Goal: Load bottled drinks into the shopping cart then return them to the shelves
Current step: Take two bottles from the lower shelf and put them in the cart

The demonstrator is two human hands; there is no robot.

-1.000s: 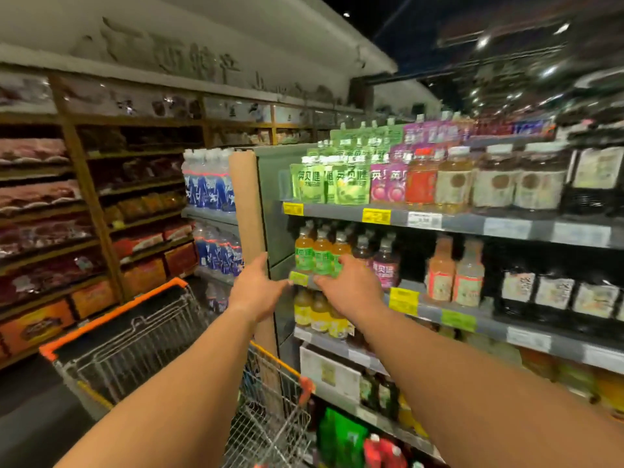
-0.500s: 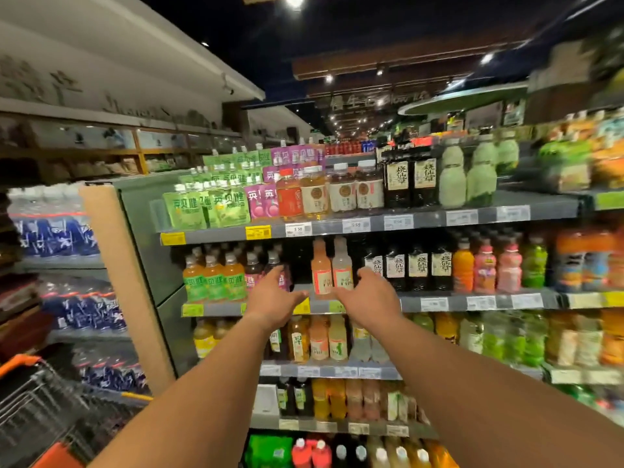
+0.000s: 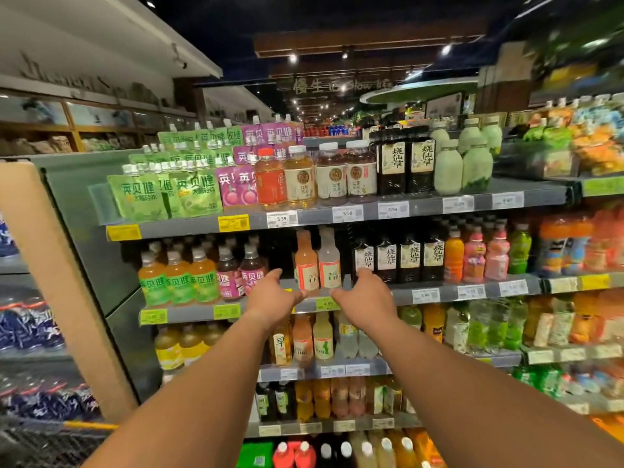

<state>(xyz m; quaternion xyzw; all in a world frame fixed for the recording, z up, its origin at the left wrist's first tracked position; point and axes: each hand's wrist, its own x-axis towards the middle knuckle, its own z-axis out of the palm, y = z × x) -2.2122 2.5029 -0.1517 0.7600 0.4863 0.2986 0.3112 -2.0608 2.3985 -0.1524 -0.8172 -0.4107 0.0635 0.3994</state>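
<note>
Both hands reach the second shelf (image 3: 435, 293). Left hand (image 3: 270, 297) and right hand (image 3: 366, 298), fingers spread and empty, flank the peach bottle (image 3: 306, 263) and clear bottle (image 3: 329, 261), probably to grasp one each.

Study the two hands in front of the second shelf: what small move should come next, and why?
Probably reach a little further and close each hand on a bottle. The left hand and right hand are open and hold nothing, flanking the orange bottle and clear bottle, which stand alone at the second shelf edge.
</note>
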